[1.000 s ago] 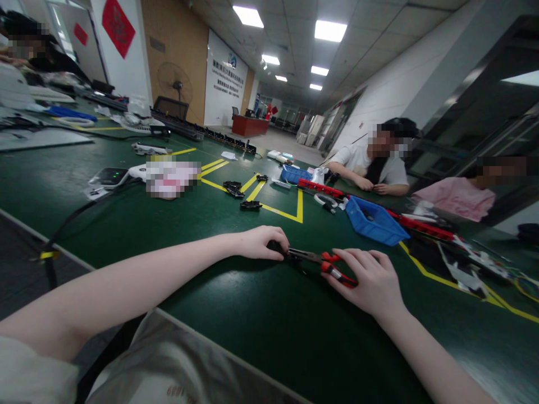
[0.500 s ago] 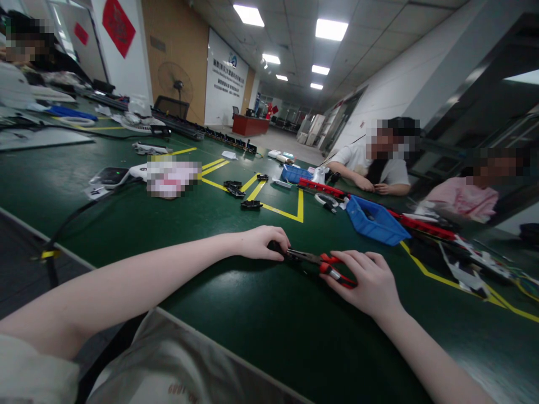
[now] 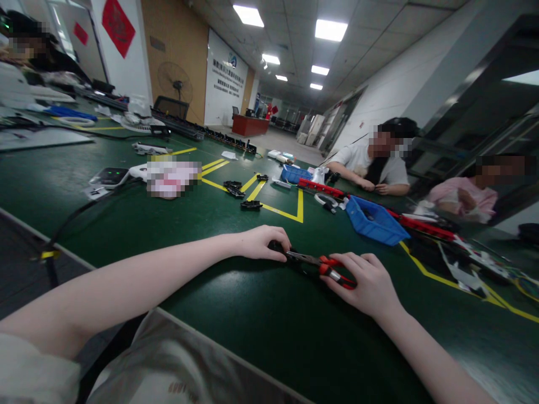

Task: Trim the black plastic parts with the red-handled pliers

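My left hand (image 3: 265, 244) is closed round a small black part (image 3: 277, 247), mostly hidden by the fingers, low over the green table (image 3: 252, 314). In my right hand (image 3: 370, 280) is a pair of long-nose pliers (image 3: 332, 271) with red and black handles, the fingers wrapped about the grips. The jaws point left and meet the black part at the left fingertips; whether they clamp it I cannot tell. Beyond my hands lie several similar-looking black parts (image 3: 251, 205), near and inside yellow tape lines.
A blue bin (image 3: 374, 220) stands right of centre, with a smaller blue bin (image 3: 295, 173) farther back. Red strips (image 3: 322, 187) run beside them. At left lie a white device (image 3: 110, 177) and a black cable (image 3: 76, 216). A co-worker (image 3: 379, 163) sits across the table.
My hands and the pliers stay almost in place, with only a slight shift of the jaws at the black part. The co-worker at far right has moved an arm a little.
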{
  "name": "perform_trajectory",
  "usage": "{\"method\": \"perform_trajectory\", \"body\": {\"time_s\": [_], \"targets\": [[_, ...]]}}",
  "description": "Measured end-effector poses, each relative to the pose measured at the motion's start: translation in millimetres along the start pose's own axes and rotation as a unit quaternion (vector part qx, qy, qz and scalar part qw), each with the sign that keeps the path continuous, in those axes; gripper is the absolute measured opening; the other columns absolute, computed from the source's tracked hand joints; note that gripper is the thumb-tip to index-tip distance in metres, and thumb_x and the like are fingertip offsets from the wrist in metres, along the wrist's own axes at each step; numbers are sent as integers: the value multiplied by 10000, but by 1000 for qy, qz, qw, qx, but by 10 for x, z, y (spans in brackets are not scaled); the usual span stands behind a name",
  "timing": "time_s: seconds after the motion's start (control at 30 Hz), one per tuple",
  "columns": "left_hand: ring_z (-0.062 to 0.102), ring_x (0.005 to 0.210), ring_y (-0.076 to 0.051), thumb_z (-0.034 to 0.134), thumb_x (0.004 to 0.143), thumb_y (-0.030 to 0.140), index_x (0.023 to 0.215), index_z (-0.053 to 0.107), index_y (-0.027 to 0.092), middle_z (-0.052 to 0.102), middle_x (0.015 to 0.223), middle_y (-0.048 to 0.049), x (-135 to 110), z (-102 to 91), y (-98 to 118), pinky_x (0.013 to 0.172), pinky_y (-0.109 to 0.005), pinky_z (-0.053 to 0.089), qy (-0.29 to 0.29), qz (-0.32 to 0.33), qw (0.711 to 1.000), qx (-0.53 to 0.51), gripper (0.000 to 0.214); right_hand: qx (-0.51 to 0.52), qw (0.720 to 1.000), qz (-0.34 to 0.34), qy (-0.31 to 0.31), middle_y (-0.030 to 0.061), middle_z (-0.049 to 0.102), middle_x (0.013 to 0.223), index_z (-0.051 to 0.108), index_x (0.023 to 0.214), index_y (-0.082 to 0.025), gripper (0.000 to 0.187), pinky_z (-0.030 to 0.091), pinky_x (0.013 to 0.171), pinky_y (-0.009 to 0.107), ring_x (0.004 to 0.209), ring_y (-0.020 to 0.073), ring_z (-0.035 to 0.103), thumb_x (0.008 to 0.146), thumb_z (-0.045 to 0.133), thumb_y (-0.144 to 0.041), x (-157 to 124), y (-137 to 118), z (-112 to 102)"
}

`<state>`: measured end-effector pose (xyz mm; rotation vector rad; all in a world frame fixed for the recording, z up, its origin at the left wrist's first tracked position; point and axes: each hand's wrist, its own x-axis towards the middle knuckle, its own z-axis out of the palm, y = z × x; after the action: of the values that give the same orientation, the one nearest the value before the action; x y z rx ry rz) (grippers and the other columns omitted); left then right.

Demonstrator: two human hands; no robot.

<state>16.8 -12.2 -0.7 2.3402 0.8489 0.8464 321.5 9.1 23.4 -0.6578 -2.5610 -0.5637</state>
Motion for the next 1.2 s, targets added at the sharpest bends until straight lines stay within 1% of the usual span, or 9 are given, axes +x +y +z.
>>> {"method": "perform_trajectory", "body": {"time_s": [0.2,0.4,0.53,0.73,0.9,1.2], "targets": [[623,1047,-179,702,854,254,975,680,153,631,1143,-75,-1,-11,31,934,-303,469,-8,-3,1000,15,159,23,1000,12,-17,66,722,899,643,1025,-186,351,415,683,351,698,184,613,861,605,-494,1,12,-18],[627,1043,-185,701,854,243,956,673,142,644,1130,-81,-4,-17,27,915,-298,473,-9,16,999,35,146,36,999,28,-25,63,716,881,651,1027,-191,353,408,674,350,698,188,598,864,601,-500,-2,-25,14],[634,1034,-194,703,850,244,953,673,142,654,1111,-83,-8,-19,7,905,-303,476,-8,26,999,37,148,26,999,17,-19,62,712,877,644,1031,-180,352,412,676,345,703,185,596,861,611,-486,13,-46,8],[639,1013,-198,714,837,229,932,681,149,655,1099,-80,-2,-14,20,890,-307,480,-1,22,999,24,129,19,1000,-3,-17,72,714,908,632,1032,-160,346,418,693,351,701,180,599,861,618,-461,25,-15,-30],[633,1021,-194,715,839,235,938,685,156,646,1108,-73,3,-11,24,901,-305,475,-8,16,1000,24,130,14,1000,-10,-18,72,713,912,626,1040,-166,352,416,690,353,686,179,587,854,625,-465,15,23,-47],[633,1017,-198,701,855,264,951,681,142,643,1120,-90,4,7,-17,893,-305,479,-7,31,999,32,156,10,1000,-19,-11,76,710,909,623,1058,-164,351,411,714,358,720,187,606,860,622,-454,14,17,-31]]}}
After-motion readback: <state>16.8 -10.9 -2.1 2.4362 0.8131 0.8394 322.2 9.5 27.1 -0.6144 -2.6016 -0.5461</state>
